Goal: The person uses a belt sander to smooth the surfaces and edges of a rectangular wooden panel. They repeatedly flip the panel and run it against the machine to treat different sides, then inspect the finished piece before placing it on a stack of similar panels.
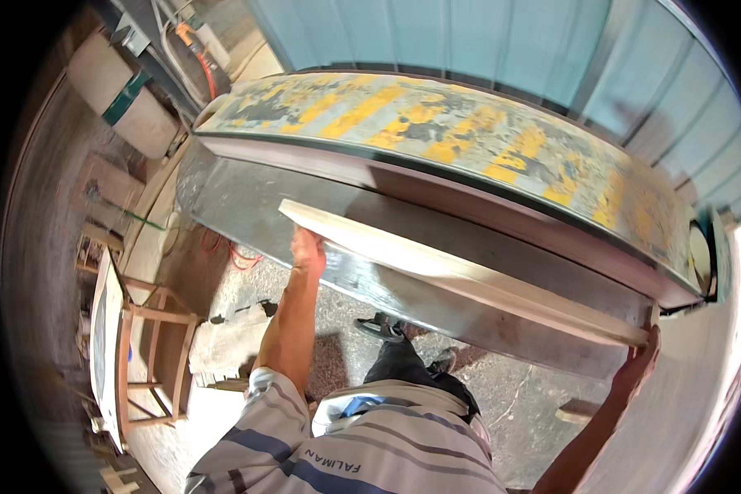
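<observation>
A long, pale wooden board (452,276) spans the view, tilted down from upper left to lower right. My left hand (307,249) grips it near its left end; the fingers are partly hidden behind the wood. At the far right end, my right hand (642,358) is closed round the board's tip, thumb pointing up. Beneath the board lies a smooth grey metal table (243,198). Whether the board touches this table, I cannot tell.
Behind the table runs a long machine housing (436,132) with worn yellow stripes. Blue corrugated wall panels (436,41) stand beyond it. To my left are a wooden-framed stand (152,313) and a white-and-green cylinder (123,95). A wood offcut (578,411) lies on the floor.
</observation>
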